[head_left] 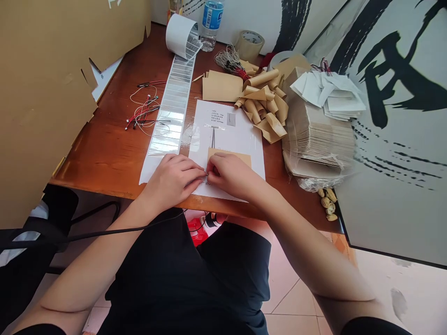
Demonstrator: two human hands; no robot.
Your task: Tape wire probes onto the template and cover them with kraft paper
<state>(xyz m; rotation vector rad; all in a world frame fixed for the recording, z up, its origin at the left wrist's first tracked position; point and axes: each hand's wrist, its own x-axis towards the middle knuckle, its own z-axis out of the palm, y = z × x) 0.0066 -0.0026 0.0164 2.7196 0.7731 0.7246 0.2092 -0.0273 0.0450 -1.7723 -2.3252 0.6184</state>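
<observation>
My left hand and my right hand meet over a printed white sheet at the table's front edge. Both have thumb and fingers drawn together in a pinch, their tips almost touching. Whatever lies between the fingertips is too small to make out. A piece of brown kraft paper rests on the sheet, partly covered by my right hand. Just left of the sheet, a long strip of silvery labels runs down from its roll, its lower end beside my left hand.
Thin red, black and white wires lie to the left. Flat kraft paper, rolled brown papers and a wire bundle sit behind the sheet. At right stands a wrapped cardboard stack; a bottle and tape are behind.
</observation>
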